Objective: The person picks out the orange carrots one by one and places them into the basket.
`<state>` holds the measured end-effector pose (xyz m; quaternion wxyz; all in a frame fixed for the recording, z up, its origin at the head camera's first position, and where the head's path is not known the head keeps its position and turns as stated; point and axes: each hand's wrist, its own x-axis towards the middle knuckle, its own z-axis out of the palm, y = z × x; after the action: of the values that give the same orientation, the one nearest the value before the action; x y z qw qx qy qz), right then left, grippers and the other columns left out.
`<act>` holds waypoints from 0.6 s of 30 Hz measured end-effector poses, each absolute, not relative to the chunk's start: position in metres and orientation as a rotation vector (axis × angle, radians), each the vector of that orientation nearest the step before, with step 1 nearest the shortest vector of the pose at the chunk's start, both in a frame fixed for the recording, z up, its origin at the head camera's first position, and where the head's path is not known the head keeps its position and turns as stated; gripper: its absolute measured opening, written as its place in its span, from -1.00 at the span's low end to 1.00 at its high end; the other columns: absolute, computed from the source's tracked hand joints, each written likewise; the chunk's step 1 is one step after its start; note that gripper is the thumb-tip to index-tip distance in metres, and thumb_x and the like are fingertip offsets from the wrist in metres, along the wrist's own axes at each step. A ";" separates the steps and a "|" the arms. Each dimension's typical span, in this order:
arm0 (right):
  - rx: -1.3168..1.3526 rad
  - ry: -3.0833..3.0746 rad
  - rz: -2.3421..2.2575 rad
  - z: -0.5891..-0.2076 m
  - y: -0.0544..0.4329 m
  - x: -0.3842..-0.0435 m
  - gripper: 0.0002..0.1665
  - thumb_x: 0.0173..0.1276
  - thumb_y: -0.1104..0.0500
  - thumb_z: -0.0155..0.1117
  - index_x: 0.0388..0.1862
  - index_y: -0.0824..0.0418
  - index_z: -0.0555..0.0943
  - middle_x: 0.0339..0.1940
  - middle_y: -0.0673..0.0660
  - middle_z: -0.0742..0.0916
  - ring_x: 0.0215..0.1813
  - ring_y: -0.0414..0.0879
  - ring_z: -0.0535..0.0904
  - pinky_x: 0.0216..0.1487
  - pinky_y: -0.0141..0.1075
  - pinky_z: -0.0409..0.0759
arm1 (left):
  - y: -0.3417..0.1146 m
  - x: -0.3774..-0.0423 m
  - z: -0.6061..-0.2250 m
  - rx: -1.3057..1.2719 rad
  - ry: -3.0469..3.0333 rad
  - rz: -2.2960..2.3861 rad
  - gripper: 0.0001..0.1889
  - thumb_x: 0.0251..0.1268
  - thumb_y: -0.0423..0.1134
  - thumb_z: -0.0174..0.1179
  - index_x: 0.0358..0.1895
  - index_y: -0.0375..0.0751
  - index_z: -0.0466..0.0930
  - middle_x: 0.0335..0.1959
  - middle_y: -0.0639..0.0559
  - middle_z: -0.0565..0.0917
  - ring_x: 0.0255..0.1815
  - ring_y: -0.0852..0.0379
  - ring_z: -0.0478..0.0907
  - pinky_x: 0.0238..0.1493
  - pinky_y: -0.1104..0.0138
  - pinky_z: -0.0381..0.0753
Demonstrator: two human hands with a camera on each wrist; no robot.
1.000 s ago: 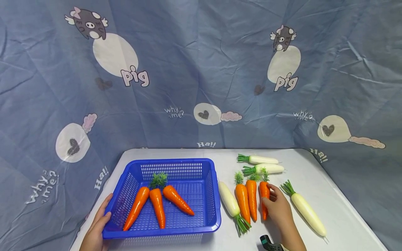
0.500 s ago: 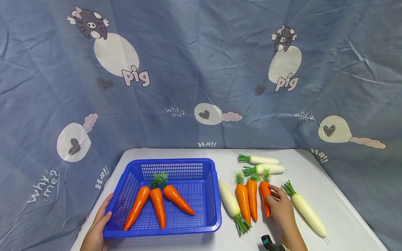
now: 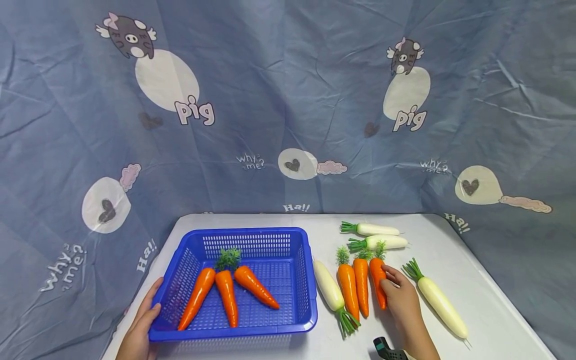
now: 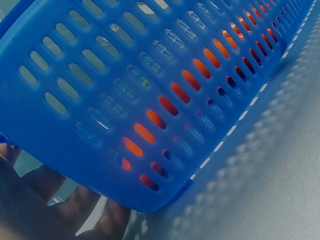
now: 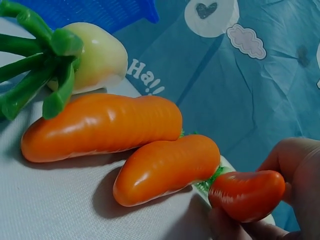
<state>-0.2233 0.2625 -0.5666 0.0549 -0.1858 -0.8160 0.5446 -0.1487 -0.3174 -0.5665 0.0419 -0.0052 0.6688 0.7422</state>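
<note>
My right hand [image 3: 402, 302] pinches an orange carrot [image 3: 377, 275] with a green leafy top, thumb on one side and fingers on the other. In the right wrist view the held carrot's [image 5: 247, 195] rounded tip points toward the camera. Two more carrots [image 3: 348, 287] lie just left of it. My left hand [image 3: 140, 325] grips the left side of a blue plastic basket [image 3: 234, 331] near its front corner, thumb at the rim. Its fingers [image 4: 80, 205] show at the basket's edge in the left wrist view. Inside the basket, 3 carrots [image 3: 226, 295] lie fanned out, tops together.
A white radish [image 3: 329, 286] lies between the basket and the carrots, its green stalks toward the front. Another white radish [image 3: 442, 306] lies right of my right hand. Two smaller radishes [image 3: 377, 229] lie at the back of the white table [image 3: 459, 260]. A printed blue cloth [image 3: 288, 100] hangs behind.
The carrot in my right hand has tilted, its tip swinging rightward, and has shifted slightly toward the back. The left hand and the basket stay in place.
</note>
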 end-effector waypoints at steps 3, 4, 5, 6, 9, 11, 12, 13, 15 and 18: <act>-0.546 -2.444 1.707 -0.567 0.262 -0.224 -0.43 0.53 0.19 0.12 0.49 0.15 0.51 0.42 0.41 0.55 0.33 0.22 0.51 -0.19 -0.43 0.58 | -0.318 -0.148 -0.567 0.040 2.050 2.289 -0.37 0.77 -0.04 -0.38 0.74 0.26 -0.35 0.63 0.27 -0.09 0.24 0.67 0.33 0.11 0.56 0.47; -0.541 -2.429 1.734 -0.567 0.262 -0.224 -0.44 0.54 0.18 0.11 0.50 0.16 0.51 0.43 0.41 0.54 0.34 0.21 0.50 -0.17 -0.44 0.59 | -0.318 -0.148 -0.568 0.050 2.051 2.292 -0.37 0.77 -0.04 -0.38 0.74 0.25 -0.35 0.61 0.30 -0.07 0.24 0.67 0.34 0.11 0.56 0.47; -0.536 -2.412 1.762 -0.567 0.262 -0.224 -0.44 0.56 0.18 0.11 0.51 0.17 0.49 0.43 0.41 0.54 0.34 0.20 0.50 -0.16 -0.44 0.60 | -0.318 -0.148 -0.568 0.057 2.053 2.293 -0.37 0.77 -0.04 -0.38 0.74 0.24 -0.35 0.59 0.32 -0.05 0.24 0.67 0.34 0.11 0.56 0.48; -0.532 -2.394 1.786 -0.566 0.262 -0.224 -0.44 0.57 0.18 0.11 0.51 0.18 0.49 0.43 0.41 0.54 0.33 0.19 0.51 -0.15 -0.44 0.61 | -0.318 -0.149 -0.568 0.060 2.054 2.294 -0.37 0.77 -0.04 -0.38 0.74 0.24 -0.35 0.58 0.34 -0.04 0.24 0.67 0.35 0.11 0.55 0.48; -0.535 -2.344 1.841 -0.565 0.261 -0.223 -0.45 0.59 0.20 0.09 0.52 0.18 0.47 0.44 0.39 0.54 0.25 0.07 0.55 -0.11 -0.46 0.61 | -0.317 -0.149 -0.568 0.060 2.054 2.294 -0.37 0.77 -0.05 -0.39 0.74 0.23 -0.35 0.56 0.38 -0.02 0.24 0.67 0.35 0.11 0.55 0.48; -0.543 -2.315 1.866 -0.564 0.261 -0.222 -0.45 0.59 0.21 0.10 0.52 0.17 0.47 0.44 0.37 0.54 0.17 -0.07 0.57 -0.11 -0.46 0.62 | -0.318 -0.149 -0.568 0.066 2.051 2.295 -0.37 0.77 -0.05 -0.39 0.74 0.23 -0.35 0.55 0.39 -0.01 0.24 0.67 0.35 0.11 0.55 0.48; -0.541 -2.300 1.880 -0.564 0.261 -0.221 -0.45 0.59 0.22 0.10 0.52 0.18 0.47 0.44 0.38 0.54 0.11 -0.14 0.58 -0.11 -0.45 0.62 | -0.318 -0.149 -0.568 0.074 2.051 2.293 -0.37 0.77 -0.05 -0.40 0.74 0.23 -0.35 0.55 0.39 -0.02 0.24 0.67 0.35 0.11 0.55 0.48; -0.530 -2.294 1.892 -0.563 0.260 -0.221 -0.44 0.60 0.21 0.10 0.53 0.19 0.46 0.45 0.38 0.53 0.07 -0.21 0.58 -0.11 -0.45 0.62 | -0.318 -0.148 -0.569 0.075 2.050 2.293 -0.37 0.77 -0.05 -0.40 0.74 0.24 -0.35 0.55 0.41 -0.02 0.24 0.67 0.34 0.11 0.56 0.48; -0.516 -2.277 1.917 -0.562 0.259 -0.222 -0.44 0.60 0.21 0.10 0.54 0.21 0.45 0.45 0.40 0.52 -0.02 -0.31 0.58 -0.12 -0.44 0.63 | -0.318 -0.148 -0.569 0.079 2.055 2.294 -0.37 0.77 -0.05 -0.40 0.74 0.24 -0.35 0.54 0.41 -0.02 0.24 0.67 0.33 0.10 0.56 0.48; -0.499 -2.254 1.944 -0.561 0.257 -0.223 -0.44 0.61 0.21 0.10 0.54 0.21 0.45 0.46 0.40 0.51 -0.07 -0.39 0.58 -0.12 -0.45 0.64 | -0.318 -0.149 -0.569 0.063 2.070 2.287 -0.37 0.77 -0.05 -0.40 0.74 0.24 -0.35 0.56 0.38 -0.03 0.23 0.67 0.32 0.10 0.57 0.47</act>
<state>-0.2226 0.2566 -0.5606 0.0615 -0.1649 -0.7454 0.6430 -0.1489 -0.3183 -0.5692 0.0280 0.0203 0.6707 0.7409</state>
